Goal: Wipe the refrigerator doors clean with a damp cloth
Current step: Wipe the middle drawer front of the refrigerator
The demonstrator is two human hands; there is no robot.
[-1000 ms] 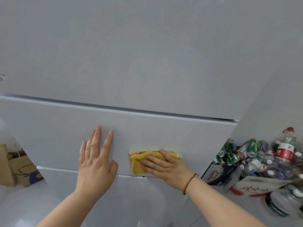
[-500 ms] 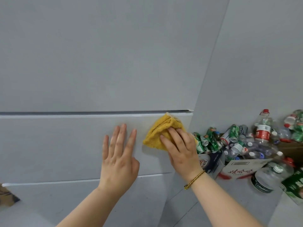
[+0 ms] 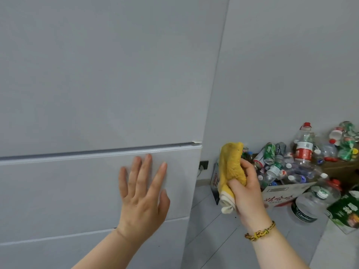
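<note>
While the left hand (image 3: 142,193) rests flat, fingers spread, on the pale grey refrigerator door panel (image 3: 77,187), the right hand (image 3: 245,191) grips the bunched yellow terry cloth (image 3: 231,167), clear of the door's right edge; the door lies leftward.

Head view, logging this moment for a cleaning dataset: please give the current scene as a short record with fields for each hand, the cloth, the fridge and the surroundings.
left hand: left hand open, palm flat on the middle door panel
right hand: right hand closed around the yellow cloth
cloth: bunched, off the fridge, held in the air to the right of its edge
fridge: white; upper door above a horizontal seam
surroundings: pile of empty bottles and cans and a cardboard box on the floor by the wall; wall socket
</note>
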